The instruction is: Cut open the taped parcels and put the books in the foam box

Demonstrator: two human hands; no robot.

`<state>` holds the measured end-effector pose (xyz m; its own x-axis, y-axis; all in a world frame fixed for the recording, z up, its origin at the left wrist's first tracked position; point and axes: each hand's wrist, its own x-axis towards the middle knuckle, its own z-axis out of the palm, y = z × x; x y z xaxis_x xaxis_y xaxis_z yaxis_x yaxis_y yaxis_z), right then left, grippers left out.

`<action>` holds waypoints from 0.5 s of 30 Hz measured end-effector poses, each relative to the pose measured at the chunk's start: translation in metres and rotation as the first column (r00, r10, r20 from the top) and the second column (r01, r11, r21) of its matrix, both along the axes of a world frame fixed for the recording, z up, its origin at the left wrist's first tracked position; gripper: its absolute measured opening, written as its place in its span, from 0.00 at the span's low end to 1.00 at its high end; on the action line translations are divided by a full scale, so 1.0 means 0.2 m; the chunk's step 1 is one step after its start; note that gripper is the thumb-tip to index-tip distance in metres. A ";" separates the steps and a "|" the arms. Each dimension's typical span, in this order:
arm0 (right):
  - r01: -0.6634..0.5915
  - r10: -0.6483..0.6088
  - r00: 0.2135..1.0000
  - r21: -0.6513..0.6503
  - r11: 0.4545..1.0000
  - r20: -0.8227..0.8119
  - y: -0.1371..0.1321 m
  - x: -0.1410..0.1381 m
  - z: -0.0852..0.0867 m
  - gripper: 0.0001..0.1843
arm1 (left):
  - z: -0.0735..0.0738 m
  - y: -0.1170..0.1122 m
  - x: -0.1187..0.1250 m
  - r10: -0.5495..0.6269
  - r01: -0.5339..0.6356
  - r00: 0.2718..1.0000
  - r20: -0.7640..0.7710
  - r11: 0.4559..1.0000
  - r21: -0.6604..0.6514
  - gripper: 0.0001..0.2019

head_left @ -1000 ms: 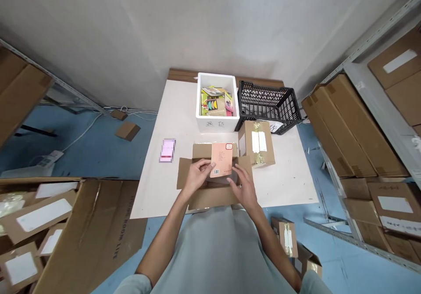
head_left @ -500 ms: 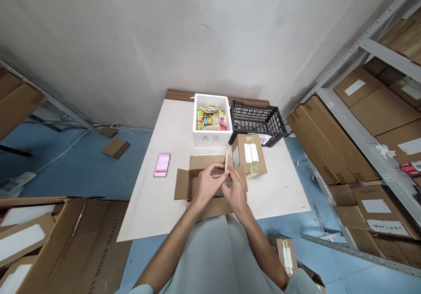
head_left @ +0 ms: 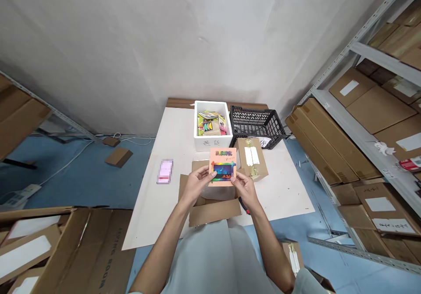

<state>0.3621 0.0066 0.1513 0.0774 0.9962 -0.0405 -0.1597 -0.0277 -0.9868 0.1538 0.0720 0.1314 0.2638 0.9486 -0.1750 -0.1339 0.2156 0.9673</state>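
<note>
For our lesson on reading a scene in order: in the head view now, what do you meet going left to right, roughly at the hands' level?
Brown box on the floor → blurred pink rectangle → left hand → orange book → right hand → long brown cartons.

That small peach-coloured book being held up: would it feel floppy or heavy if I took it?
The peach-coloured book is probably fairly stiff: it looks flat between the left hand and right hand. It is likely light, being small and held only near its edges. The rainbow sheen on its front suggests a smooth, perhaps slightly slippery surface.
</note>
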 end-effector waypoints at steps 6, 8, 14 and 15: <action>0.120 -0.119 0.989 -0.001 0.993 0.089 0.05 0.00 -0.10 0.30 | -0.01 0.01 0.01 0.092 -0.092 0.996 0.007 0.995 0.047 0.35; 0.247 -0.251 0.952 0.044 0.968 0.178 0.07 0.00 -0.13 0.31 | -0.05 0.02 0.03 0.143 -0.142 0.990 -0.013 0.988 0.066 0.35; 0.156 -0.152 0.978 -0.021 0.987 0.141 0.08 -0.12 -0.24 0.37 | -0.17 -0.04 0.17 0.194 -0.183 0.977 -0.086 0.976 0.120 0.28; 0.148 -0.143 0.983 -0.037 0.988 0.117 0.08 -0.15 -0.26 0.39 | -0.18 -0.07 0.20 0.171 -0.156 0.981 -0.094 0.976 0.149 0.26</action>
<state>0.3327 0.0226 0.1002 0.2276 0.9714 -0.0676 -0.0521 -0.0572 -0.9970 0.1937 0.0586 0.0953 0.0901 0.9944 -0.0558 -0.0514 0.0606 0.9968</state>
